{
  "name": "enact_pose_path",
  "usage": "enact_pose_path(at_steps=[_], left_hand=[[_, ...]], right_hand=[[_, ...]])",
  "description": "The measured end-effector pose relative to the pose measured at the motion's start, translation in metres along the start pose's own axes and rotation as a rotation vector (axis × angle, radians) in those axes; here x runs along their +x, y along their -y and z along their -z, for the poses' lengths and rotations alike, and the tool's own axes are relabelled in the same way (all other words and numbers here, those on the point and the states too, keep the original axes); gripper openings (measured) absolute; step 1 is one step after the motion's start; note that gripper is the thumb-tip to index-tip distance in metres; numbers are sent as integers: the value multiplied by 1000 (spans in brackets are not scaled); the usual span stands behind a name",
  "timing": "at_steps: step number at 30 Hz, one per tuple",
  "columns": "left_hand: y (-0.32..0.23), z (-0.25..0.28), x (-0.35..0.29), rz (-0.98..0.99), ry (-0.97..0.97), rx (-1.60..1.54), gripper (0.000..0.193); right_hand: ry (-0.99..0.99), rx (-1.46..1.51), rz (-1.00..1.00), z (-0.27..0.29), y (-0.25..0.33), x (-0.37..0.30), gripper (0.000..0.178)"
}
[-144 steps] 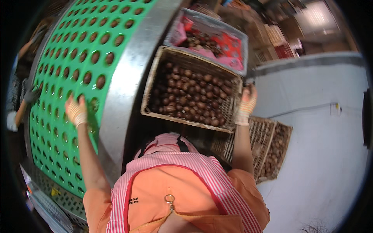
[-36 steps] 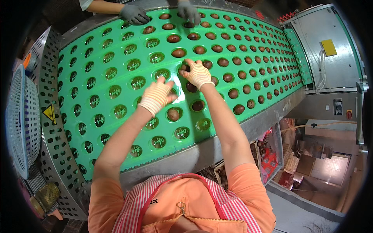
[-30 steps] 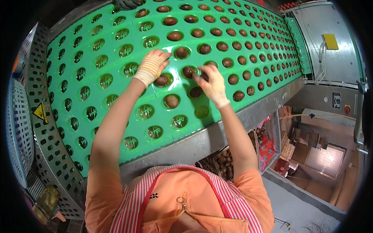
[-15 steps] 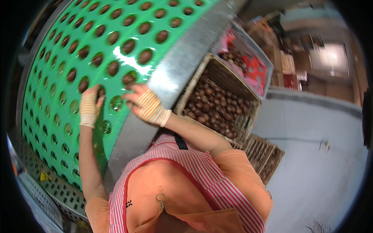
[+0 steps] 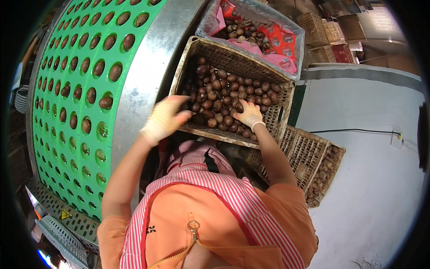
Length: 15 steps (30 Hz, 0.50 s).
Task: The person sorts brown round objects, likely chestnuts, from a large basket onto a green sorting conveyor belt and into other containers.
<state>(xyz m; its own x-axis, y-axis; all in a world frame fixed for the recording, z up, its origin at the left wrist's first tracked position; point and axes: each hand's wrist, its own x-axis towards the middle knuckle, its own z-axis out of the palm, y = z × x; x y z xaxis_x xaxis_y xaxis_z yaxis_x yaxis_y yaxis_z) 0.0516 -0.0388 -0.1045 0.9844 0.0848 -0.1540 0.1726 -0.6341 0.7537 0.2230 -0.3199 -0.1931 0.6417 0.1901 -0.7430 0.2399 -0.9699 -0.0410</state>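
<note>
In a pale plastic crate (image 5: 179, 74) lies a heap of brown-purple passion fruits (image 5: 219, 96). My right hand (image 5: 250, 114), in a striped work glove with bare fingertips, is down in the heap with its fingers curled round a fruit. My left hand (image 5: 163, 119), gloved alike and a little blurred, is over the crate's left edge. Its thumb and fingers are apart; the dark gap between them shows no clear fruit. To the left is a curved green conveyor (image 5: 96, 116) with rows of round pockets; the far ones hold single fruits, many near ones none.
A smooth metal edge (image 5: 139, 67) runs between conveyor and crate. Behind the crate stands a grey bin (image 5: 299, 49) with fruits and red and pink wrapping. More crates (image 5: 298, 154) are stacked at right, beside a pale surface (image 5: 358, 175) with a black cable (image 5: 354, 130).
Both hands have left the green conveyor and moved right to the crate; the right one has gone in among the fruits. The view has swung right, and the filled pockets sit further left.
</note>
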Motion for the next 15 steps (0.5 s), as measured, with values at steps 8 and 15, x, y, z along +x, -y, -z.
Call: enact_pose_path(at_steps=[8, 15], left_hand=[[8, -109, 126, 367, 567, 764, 71], [72, -147, 143, 534, 371, 695, 56]], right_hand=[[109, -24, 152, 5, 0, 16, 72], [187, 48, 234, 2, -19, 27, 78]])
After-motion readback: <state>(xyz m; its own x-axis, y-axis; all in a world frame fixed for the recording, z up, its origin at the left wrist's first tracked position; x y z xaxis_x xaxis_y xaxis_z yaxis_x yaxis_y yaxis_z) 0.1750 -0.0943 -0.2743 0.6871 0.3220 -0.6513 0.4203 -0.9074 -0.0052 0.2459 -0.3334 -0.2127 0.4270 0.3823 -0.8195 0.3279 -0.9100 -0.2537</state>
